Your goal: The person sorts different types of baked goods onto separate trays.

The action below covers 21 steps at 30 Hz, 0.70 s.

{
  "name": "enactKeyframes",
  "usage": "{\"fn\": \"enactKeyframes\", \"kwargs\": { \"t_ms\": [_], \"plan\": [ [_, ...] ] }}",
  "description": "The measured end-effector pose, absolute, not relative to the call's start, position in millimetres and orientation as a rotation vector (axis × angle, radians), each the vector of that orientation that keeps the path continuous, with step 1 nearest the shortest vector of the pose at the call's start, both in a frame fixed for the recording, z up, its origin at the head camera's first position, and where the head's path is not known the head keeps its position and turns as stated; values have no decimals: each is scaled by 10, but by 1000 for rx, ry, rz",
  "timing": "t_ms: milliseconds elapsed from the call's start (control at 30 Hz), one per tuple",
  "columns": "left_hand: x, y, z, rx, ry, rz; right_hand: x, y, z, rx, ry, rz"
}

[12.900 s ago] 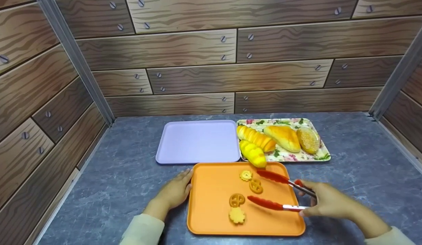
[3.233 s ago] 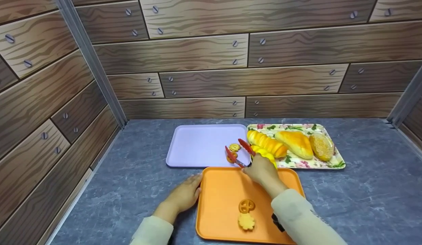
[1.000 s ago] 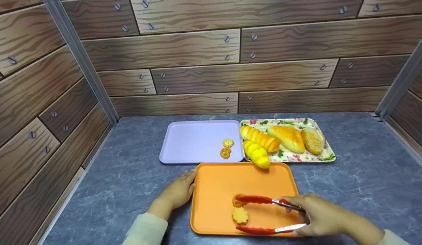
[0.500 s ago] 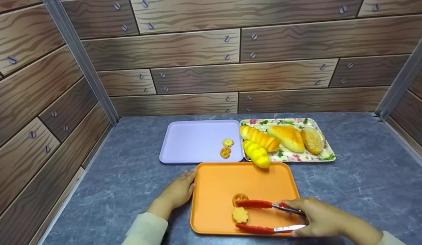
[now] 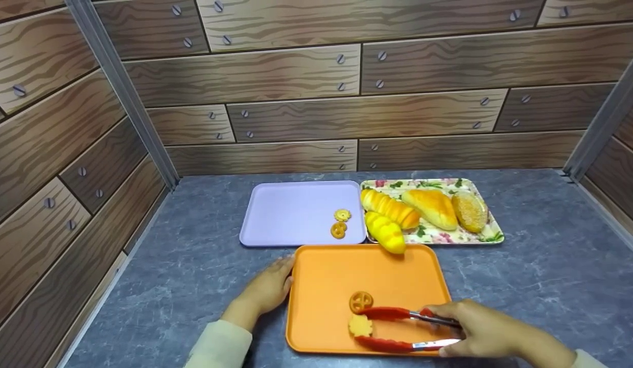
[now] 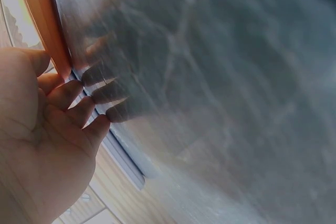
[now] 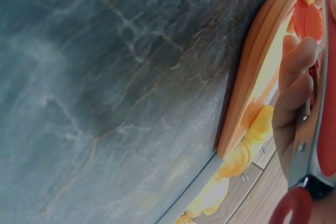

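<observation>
My right hand [image 5: 482,328] grips red-tipped metal tongs [image 5: 390,313] over the right part of an orange tray [image 5: 321,286]. The tongs' two tips stand on either side of a flower-shaped cookie [image 5: 360,326], the upper tip between it and a pretzel [image 5: 360,302]. Whether both tips press on the cookie is hard to tell. In the right wrist view, the fingers [image 7: 296,85] curl round the tongs' handle. My left hand [image 5: 267,286] rests against the tray's left edge, fingers relaxed; the left wrist view shows its fingertips [image 6: 102,124] on the table.
Behind lies a lilac tray [image 5: 290,214] bearing a round scalloped cookie [image 5: 342,214] and a pretzel [image 5: 338,230]. Beside it, a floral tray [image 5: 439,237] holds several breads; one yellow roll [image 5: 385,232] overhangs the orange tray's back rim. Wood-patterned walls enclose the table.
Since the earliest frame, a scalloped cookie and a pretzel went from the orange tray to the lilac one. Over the last second, the tongs' upper tip moved off the remaining pretzel, towards the flower-shaped cookie.
</observation>
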<state>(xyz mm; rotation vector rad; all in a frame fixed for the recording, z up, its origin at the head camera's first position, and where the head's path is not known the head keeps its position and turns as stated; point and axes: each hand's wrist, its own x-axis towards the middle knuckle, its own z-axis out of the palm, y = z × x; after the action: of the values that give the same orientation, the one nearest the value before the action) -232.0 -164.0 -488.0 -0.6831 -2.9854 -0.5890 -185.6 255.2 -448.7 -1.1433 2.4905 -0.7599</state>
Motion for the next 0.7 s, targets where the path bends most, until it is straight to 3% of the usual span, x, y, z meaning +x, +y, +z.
{"fn": "enactKeyframes", "kwargs": {
  "t_ms": [367, 700],
  "plan": [
    [-2324, -1638, -4882, -652, -3031, -584, -1949, 2470, -4440, -1039, 2262, -1074],
    [-2318, -1634, -4866, -659, -3016, -578, -2093, 2186, -4323, -961, 2435, -1030]
  ]
}}
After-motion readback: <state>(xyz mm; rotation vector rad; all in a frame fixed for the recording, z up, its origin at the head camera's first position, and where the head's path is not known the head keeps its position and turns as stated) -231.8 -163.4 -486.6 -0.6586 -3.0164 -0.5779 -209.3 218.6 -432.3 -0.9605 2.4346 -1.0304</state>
